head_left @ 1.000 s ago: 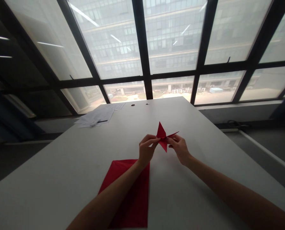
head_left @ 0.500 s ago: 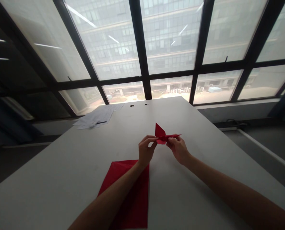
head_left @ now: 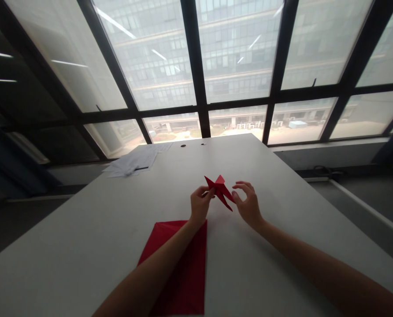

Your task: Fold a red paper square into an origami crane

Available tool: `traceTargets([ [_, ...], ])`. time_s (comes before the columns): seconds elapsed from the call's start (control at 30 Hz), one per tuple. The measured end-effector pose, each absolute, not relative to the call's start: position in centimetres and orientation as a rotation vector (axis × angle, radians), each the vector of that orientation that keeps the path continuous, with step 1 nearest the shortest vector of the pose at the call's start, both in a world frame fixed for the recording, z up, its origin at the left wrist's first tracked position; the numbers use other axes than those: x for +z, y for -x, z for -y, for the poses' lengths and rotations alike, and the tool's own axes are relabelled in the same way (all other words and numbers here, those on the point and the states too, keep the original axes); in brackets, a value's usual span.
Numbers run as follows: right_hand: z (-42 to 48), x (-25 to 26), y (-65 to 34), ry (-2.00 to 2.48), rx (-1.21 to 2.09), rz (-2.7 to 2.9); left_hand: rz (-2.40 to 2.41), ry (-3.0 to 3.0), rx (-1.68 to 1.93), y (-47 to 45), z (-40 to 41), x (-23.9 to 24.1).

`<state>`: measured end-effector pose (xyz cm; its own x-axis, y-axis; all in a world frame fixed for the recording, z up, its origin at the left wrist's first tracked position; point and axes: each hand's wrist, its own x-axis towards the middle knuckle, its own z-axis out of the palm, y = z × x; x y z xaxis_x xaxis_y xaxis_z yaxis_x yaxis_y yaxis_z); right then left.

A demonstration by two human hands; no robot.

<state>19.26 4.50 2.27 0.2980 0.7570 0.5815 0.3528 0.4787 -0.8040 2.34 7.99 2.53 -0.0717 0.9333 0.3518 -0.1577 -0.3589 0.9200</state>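
A small red folded-paper figure (head_left: 220,188), with several pointed flaps, is held above the table. My left hand (head_left: 201,203) pinches its left side between thumb and fingers. On the other side, my right hand (head_left: 248,204) has its fingers curved and apart; its thumb is close to or touching the tip of the right flap. Under my left forearm lies a larger red sheet (head_left: 190,268) of paper, flat on the table with a crease near its far edge.
The white table (head_left: 117,220) stretches away toward large windows (head_left: 236,48) with dark frames. White papers (head_left: 133,158) with a dark pen (head_left: 141,168) lie at its far left. Two small round holes are near the far edge. A cable (head_left: 328,171) lies beyond the right side.
The paper figure has turned, with its points now facing down to the right. My right hand has loosened its grip and spread its fingers, while my left hand keeps its pinch.
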Motion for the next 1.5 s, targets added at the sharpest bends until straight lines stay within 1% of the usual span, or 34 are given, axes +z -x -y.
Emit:
traceTargets([
  [0.07,-4.1,2.6,-19.0,1.053,0.312,1.439,-0.89,-1.296,1.568,-2.3,-8.0,2.4],
  [0.17,-4.0,2.6,-18.7,1.01,0.389,1.513,-0.865,-1.311,1.546,-2.5,-7.8,2.4],
  [0.4,-4.8,2.1,-18.9,0.915,0.816,1.354,-0.821,-1.324,1.491,-2.7,-7.5,2.6],
  [0.47,-5.0,2.0,-18.9,0.898,0.893,1.286,-0.839,-1.318,1.512,-2.6,-7.6,2.6],
  [0.53,-5.1,1.9,-18.9,0.891,0.924,1.224,-0.837,-1.292,1.491,-2.6,-7.8,2.4],
  [0.67,-5.2,1.7,-19.0,0.887,0.927,1.164,-0.755,-1.184,1.222,-2.7,-7.9,2.1],
  [0.73,-5.1,1.8,-19.0,0.88,0.966,1.146,-0.722,-1.138,1.152,-2.8,-7.8,2.1],
  [0.9,-4.6,2.6,-18.9,0.882,1.159,1.154,-0.61,-1.118,1.16,-2.7,-7.6,2.4],
  [1.13,-4.7,2.7,-19.0,0.919,1.114,1.113,-0.579,-1.19,1.092,-3.0,-7.2,2.5],
  [1.37,-4.5,2.7,-19.2,0.838,1.462,0.862,-0.544,-1.101,0.946,-2.8,-7.0,2.6],
  [1.5,-4.2,3.1,-19.4,0.788,1.672,0.808,-0.542,-1.067,0.902,-2.6,-6.8,2.5],
])
